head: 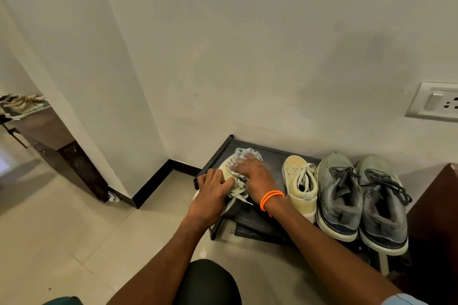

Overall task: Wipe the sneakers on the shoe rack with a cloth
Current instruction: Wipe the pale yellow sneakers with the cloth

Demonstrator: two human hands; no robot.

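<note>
A person is crouching before a low black shoe rack (262,153) set against the far wall, wiping the leftmost of four sneakers. The right hand (255,176), with an orange band (271,199) on its wrist, is pressing a pale crumpled cloth (244,153) onto the toe of the cream sneaker (229,168); its fingers are lying fairly flat over the cloth, though whether they are curling into it cannot be told. The left hand (213,190) is steadying the near left side of the same shoe, fingers bent around its edge beside the loose laces (239,193). The step in hand appears to be the first sneaker; the next move likely calls for working the cloth along the sides and heel, then shifting right. The matching cream sneaker (301,186) is standing just to the right, and a grey pair (361,200) is sitting further right, apparently untouched. Pale floor tiles (62,242) are lying to the left, a wall socket (436,104) is showing at far right, and a dark cabinet (438,205) is flanking the rack.
</note>
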